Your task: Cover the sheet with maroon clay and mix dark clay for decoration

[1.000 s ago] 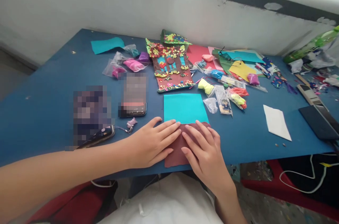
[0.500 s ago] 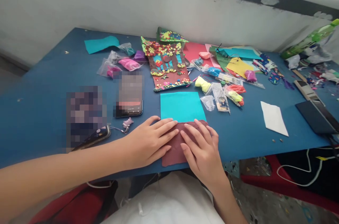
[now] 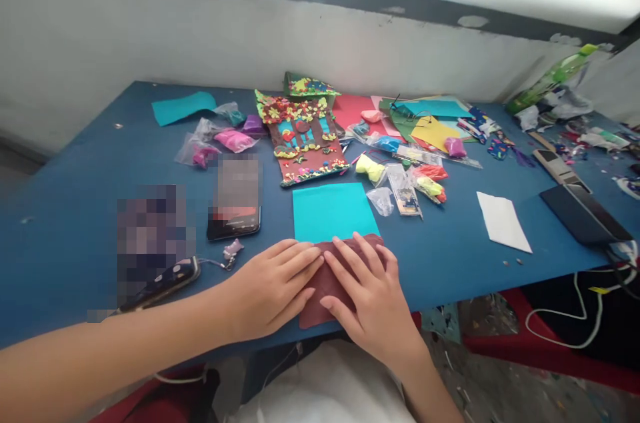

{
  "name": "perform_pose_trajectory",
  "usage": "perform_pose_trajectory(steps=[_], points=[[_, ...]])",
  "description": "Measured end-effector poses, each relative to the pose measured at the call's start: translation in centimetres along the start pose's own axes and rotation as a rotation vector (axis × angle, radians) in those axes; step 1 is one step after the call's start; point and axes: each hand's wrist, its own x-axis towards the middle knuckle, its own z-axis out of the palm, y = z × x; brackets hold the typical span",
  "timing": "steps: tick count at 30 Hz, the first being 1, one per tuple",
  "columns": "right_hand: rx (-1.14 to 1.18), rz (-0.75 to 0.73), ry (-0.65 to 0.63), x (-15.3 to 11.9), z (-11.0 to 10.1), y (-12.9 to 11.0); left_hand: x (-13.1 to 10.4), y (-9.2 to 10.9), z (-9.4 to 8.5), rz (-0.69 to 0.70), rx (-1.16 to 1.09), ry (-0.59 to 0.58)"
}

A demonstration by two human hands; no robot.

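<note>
A turquoise sheet (image 3: 334, 211) of paper or card lies near the table's front edge. Its near half is covered by a thin brown layer (image 3: 320, 316) that looks like modelling clay. My left hand (image 3: 275, 286) rests flat over the layer's left side, fingers stretched out and pointing right. Spread across the right side are the fingers of my right hand (image 3: 367, 293), pressing on the brown surface. Both hands hide part of the layer. Just beyond the sheet lies a decorated clay picture (image 3: 310, 143) with flowers, windows and a brown ground.
Two phones, one face up (image 3: 235, 199) and one in a dark case (image 3: 173, 279), lie at left. Bags of pink clay (image 3: 235, 140) and yellow clay (image 3: 370, 168) lie behind. Coloured papers (image 3: 435, 136) sit farther back; white paper (image 3: 504, 221) and a dark power bank-like block (image 3: 583, 213) are right.
The camera view has tilted up and turned slightly, so the table sits lower in the picture. My right hand's fingers have shifted a little to the left over the brown layer.
</note>
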Motion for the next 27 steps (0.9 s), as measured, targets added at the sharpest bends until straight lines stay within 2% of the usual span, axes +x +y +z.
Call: perform_pose_trajectory(steps=[5,14,22,27], points=[[0.016,0.011,0.02,0.0,0.1,0.0,0.0,-0.1,0.5,0.001,0.022,0.006],[0.044,0.015,0.019,0.2,0.0,-0.1,1.1,0.5,-0.6,0.018,0.029,0.048],[0.089,-0.01,0.12,0.2,0.1,-0.2,0.7,0.6,-0.6,0.003,-0.023,0.055],[0.1,-0.005,0.138,0.3,0.1,-0.2,0.6,0.5,-0.1,-0.007,-0.033,0.115]])
